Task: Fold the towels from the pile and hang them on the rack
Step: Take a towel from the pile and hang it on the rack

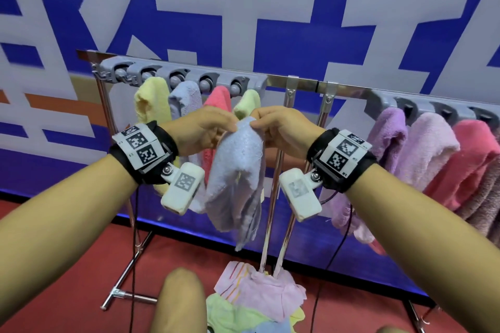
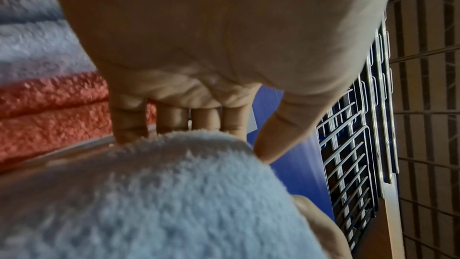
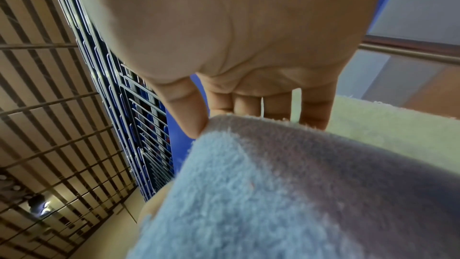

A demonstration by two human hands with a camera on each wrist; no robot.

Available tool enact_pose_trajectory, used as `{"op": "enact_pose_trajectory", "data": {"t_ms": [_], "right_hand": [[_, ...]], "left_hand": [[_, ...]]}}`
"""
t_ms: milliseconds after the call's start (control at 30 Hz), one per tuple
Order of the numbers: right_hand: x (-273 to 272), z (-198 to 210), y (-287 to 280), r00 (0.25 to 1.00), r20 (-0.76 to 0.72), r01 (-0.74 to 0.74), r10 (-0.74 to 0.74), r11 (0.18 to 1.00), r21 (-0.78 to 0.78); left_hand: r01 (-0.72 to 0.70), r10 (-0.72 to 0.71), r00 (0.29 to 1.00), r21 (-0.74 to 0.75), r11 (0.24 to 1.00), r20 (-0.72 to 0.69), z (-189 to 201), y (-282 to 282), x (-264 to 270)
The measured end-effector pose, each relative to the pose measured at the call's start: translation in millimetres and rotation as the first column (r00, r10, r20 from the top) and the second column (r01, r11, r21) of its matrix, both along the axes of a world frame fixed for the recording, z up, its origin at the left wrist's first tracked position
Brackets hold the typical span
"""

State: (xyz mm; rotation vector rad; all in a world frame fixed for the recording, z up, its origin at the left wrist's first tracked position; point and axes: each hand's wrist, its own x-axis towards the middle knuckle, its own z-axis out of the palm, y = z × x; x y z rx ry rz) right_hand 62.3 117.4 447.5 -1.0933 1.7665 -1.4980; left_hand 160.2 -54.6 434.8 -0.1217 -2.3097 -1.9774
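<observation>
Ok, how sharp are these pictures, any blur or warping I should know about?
Head view: mostly sharp, wide-angle bend along the rack. Left wrist view: the light blue towel and the left hand are soft, too close. Right wrist view: same softness on towel and right hand; ceiling lines curve.

On the rack (image 1: 292, 84), yellow, lavender, pink and pale green towels hang left; purple, pink and coral hang right; the held towel (image 1: 238, 170) is pale blue.

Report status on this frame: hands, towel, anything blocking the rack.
Both hands, left and right, pinch the top of the light blue towel. Towel hangs folded, off the rack. Pile waits on the floor. Nothing blocking.
</observation>
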Motion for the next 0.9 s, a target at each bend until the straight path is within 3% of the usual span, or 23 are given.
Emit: {"op": "enact_pose_trajectory", "data": {"t_ms": [167,367,500,700,800,900], "right_hand": [[7.3,-2.0,-20.1,0.996,0.039,0.086,-0.085,0.996,-0.013],[19.9,8.6,-59.3,0.988,-0.136,0.070,-0.076,0.997,-0.042],[24.2,11.3,-83.6,0.989,-0.132,0.055,-0.062,0.997,-0.055],[40.2,12.7,-131.6,0.988,-0.152,0.026,-0.038,0.996,-0.081],[45.5,15.5,-162.5,0.983,-0.164,0.071,-0.086,0.993,-0.098],[49.9,16.9,-195.6,0.980,-0.187,0.052,-0.072,0.992,-0.111]], "left_hand": [[-0.038,0.038,0.999,-0.046,0.998,-0.001,5.0,-20.1,12.5],[-0.144,0.144,0.988,0.018,0.989,-0.054,16.8,-42.3,22.9],[-0.303,0.316,0.940,0.110,0.947,-0.130,22.0,-59.6,30.9],[-0.365,0.387,0.908,0.152,0.919,-0.161,27.4,-97.1,45.0],[-0.414,0.460,0.875,0.260,0.872,-0.148,29.0,-121.4,53.3],[-0.492,0.541,0.826,0.265,0.829,-0.159,28.7,-147.7,60.8]]}}
